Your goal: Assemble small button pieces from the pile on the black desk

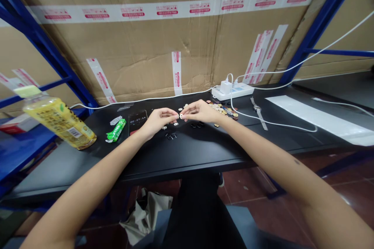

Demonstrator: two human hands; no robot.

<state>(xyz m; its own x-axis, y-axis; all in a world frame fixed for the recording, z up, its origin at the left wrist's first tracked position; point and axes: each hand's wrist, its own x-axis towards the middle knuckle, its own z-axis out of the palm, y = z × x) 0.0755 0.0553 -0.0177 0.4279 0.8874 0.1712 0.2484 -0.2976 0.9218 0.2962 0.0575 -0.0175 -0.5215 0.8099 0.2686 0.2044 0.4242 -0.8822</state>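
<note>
A tall sheet of brown cardboard (pixel 140 39), crossed by printed tape, backs a black tabletop (pixel 193 151) set in blue metal framing. Over the middle, the left hand (pixel 159 122) and right hand (pixel 201 112) meet fingertip to fingertip, each narrowed to a thumb-and-finger pinch: the left seems to hold a pale piece (pixel 177 116), the right a small white piece (pixel 181 116) with dark holes. These are too small to tell whether they touch. Such little parts probably call for fingertips, and holding them centrally, just above the surface, likely keeps both in easy sight. Loose white pieces (pixel 175 124) and black parts (pixel 171 136) lie below the hands, presumably for a short reach, while a mixed pile of coloured pieces (pixel 224 109) spreads beyond the right hand. The phone (pixel 137 118), reading 00:27:54, lies just beside the left hand, perhaps so its timer can be glanced at. A green wrapper (pixel 117 130) and a yellow-labelled bottle (pixel 60 118) are farther left; the power strip (pixel 233 91) sits against the cardboard, and a watch (pixel 258 112) lies to the right, both probably kept out of the working space.
</note>
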